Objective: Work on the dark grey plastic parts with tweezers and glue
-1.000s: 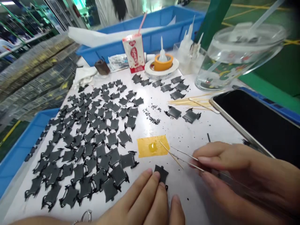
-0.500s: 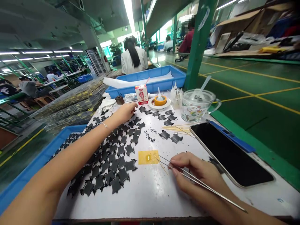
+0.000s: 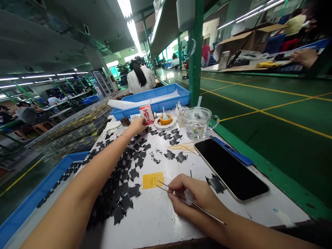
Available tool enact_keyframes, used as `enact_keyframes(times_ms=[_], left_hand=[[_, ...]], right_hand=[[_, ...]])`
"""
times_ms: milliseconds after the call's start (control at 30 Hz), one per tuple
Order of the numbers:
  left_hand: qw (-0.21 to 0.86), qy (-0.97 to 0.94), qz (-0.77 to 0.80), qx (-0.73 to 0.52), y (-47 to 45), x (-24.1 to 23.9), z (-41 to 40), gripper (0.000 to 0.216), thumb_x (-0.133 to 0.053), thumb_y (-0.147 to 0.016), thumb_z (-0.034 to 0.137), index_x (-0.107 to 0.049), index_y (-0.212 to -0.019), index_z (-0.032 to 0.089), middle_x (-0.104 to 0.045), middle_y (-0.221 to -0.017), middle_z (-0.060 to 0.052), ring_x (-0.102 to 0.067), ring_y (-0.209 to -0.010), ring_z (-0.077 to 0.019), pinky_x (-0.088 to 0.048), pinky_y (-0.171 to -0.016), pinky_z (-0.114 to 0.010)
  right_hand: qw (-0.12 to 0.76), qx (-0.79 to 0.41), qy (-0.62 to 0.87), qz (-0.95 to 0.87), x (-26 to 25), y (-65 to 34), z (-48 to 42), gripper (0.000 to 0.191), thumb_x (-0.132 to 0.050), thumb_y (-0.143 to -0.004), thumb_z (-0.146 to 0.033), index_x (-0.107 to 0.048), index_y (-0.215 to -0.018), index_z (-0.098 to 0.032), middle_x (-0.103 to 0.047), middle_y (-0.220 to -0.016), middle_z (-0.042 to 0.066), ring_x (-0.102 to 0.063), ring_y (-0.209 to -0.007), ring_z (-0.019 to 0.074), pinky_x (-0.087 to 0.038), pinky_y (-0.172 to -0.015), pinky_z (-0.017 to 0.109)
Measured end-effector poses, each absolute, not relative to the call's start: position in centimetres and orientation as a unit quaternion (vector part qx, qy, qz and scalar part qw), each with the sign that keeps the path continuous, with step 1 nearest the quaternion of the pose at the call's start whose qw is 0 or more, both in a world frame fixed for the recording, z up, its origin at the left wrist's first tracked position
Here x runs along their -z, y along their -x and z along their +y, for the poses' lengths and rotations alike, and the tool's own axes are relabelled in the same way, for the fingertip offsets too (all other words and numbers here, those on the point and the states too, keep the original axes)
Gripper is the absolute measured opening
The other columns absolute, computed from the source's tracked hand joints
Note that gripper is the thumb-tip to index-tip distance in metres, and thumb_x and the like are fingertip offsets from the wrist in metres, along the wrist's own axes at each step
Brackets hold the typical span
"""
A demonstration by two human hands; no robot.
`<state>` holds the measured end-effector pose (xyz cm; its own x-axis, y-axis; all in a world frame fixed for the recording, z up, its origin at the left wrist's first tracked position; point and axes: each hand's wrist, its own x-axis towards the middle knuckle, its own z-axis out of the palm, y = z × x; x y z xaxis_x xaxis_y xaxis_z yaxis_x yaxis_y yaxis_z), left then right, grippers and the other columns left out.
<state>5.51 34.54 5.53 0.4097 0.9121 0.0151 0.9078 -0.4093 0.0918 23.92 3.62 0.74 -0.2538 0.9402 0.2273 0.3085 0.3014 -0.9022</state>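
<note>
At the back of the white table, my left hand (image 3: 138, 125) has its fingers closed at the lower left side of a small red-and-white drink carton (image 3: 146, 116) with a straw. The carton leans a little; my fingertips are partly hidden behind it. Nearer to me, my right hand (image 3: 190, 195) holds metal tweezers (image 3: 199, 208). Their two tips are apart, over the right part of a yellow square (image 3: 149, 181) that bears a glossy drop. Many black, roughly square parts (image 3: 125, 203) lie left of the square, beneath and beside my left forearm.
Right of the carton are a tape roll (image 3: 165, 120) on a white ring, a glass cup (image 3: 196, 126), thin wooden sticks (image 3: 181, 148) and a phone (image 3: 230, 169). Blue trays stand behind (image 3: 160, 99) and at the left (image 3: 66, 160). A person in white (image 3: 150, 77) sits ahead.
My left hand has reached the drink carton, which now leans where it stood upright. My right hand keeps the tweezers near the yellow square. The whole view has shifted.
</note>
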Motion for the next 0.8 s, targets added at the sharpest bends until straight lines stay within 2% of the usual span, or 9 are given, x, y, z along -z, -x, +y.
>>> enact_keyframes(times_ms=[233,467,567,633,700,800], left_hand=[[0.03,-0.81,0.585,-0.029,-8.1,-5.3,33.8,0.033,-0.065,-0.097,0.035,-0.061,-0.122,0.016,-0.062,-0.123,-0.01,-0.065,-0.105,-0.0244,-0.057,-0.089,-0.044],[0.005,-0.803,0.595,-0.02,-9.6,-6.8,32.1,0.033,-0.065,-0.097,0.035,-0.06,-0.123,0.015,-0.062,-0.123,-0.01,-0.065,-0.104,-0.0239,-0.057,-0.088,-0.044],[-0.008,-0.812,0.583,-0.028,-9.4,-8.1,31.1,0.033,-0.065,-0.097,0.035,-0.061,-0.122,0.015,-0.063,-0.121,-0.01,-0.065,-0.103,-0.0238,-0.058,-0.087,-0.043],[-0.017,-0.82,0.571,-0.039,-8.9,-9.4,29.9,0.032,-0.065,-0.097,0.035,-0.061,-0.121,0.015,-0.063,-0.12,-0.01,-0.065,-0.102,-0.0237,-0.058,-0.087,-0.042],[-0.025,-0.831,0.554,-0.052,-8.0,-10.6,28.0,0.031,-0.064,-0.097,0.035,-0.061,-0.12,0.015,-0.063,-0.12,-0.009,-0.065,-0.102,-0.0234,-0.057,-0.087,-0.043],[-0.025,-0.852,0.519,-0.062,-6.0,-11.7,22.9,0.026,-0.065,-0.097,0.034,-0.063,-0.114,0.014,-0.065,-0.111,-0.007,-0.066,-0.097,-0.0215,-0.057,-0.085,-0.041]], right_hand=[[0.404,-0.393,0.412,-0.716,-0.8,-24.2,3.8,0.009,-0.056,-0.095,-0.031,-0.058,-0.093,-0.022,-0.061,-0.081,-0.002,-0.057,-0.071,0.0112,-0.046,-0.069,0.023],[0.406,-0.239,0.399,-0.787,-0.1,-23.9,3.1,0.008,-0.05,-0.099,-0.024,-0.056,-0.098,-0.019,-0.059,-0.073,-0.004,-0.051,-0.058,0.0086,-0.044,-0.056,0.019],[0.391,-0.193,0.363,-0.823,-0.4,-24.1,2.9,0.01,-0.05,-0.097,-0.016,-0.059,-0.092,-0.017,-0.062,-0.072,0.0,-0.054,-0.06,0.0114,-0.044,-0.058,0.022],[0.338,-0.101,0.346,-0.869,-1.1,-24.5,3.3,0.011,-0.053,-0.091,-0.01,-0.062,-0.091,-0.016,-0.067,-0.079,0.006,-0.059,-0.068,0.0159,-0.046,-0.063,0.027],[0.209,0.102,0.344,-0.91,-1.7,-25.0,3.9,0.016,-0.06,-0.083,-0.006,-0.065,-0.095,-0.014,-0.069,-0.083,0.009,-0.062,-0.069,0.0196,-0.048,-0.062,0.031],[0.135,0.204,0.337,-0.909,-2.0,-25.7,5.0,0.018,-0.064,-0.077,-0.001,-0.069,-0.09,-0.011,-0.07,-0.076,0.01,-0.063,-0.065,0.0245,-0.047,-0.058,0.035]])
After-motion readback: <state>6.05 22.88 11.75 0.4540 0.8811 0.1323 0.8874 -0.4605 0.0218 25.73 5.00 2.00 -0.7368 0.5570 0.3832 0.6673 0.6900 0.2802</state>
